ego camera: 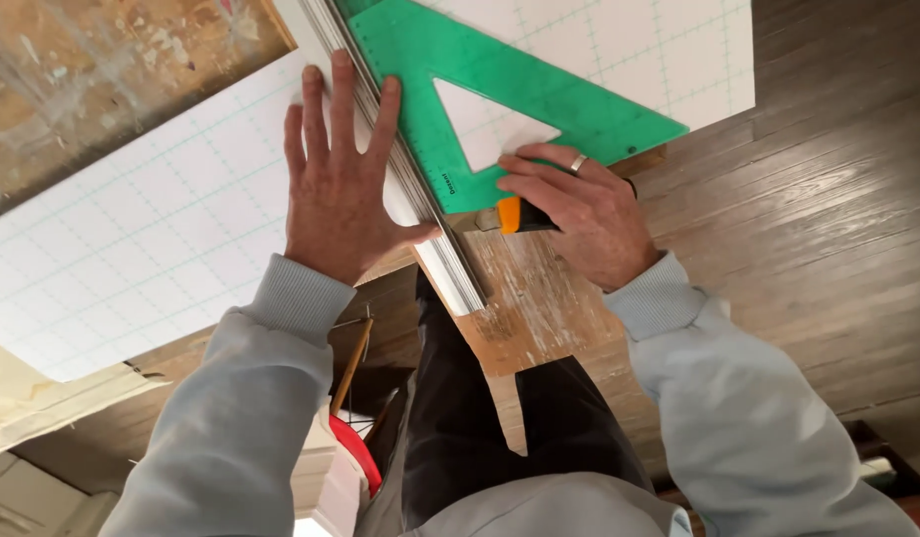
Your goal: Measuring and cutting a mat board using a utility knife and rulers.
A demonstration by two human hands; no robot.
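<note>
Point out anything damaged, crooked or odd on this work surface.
The wooden board under the white gridded sheet is scuffed, its finish worn pale near the metal straightedge. The green triangle lies flush against that straightedge; nothing looks crooked or spilled.

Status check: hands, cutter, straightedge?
Left hand flat, pressing metal straightedge on white gridded sheet. Right hand gripping orange cutter at green triangle. Nothing blocking the edge.
</note>
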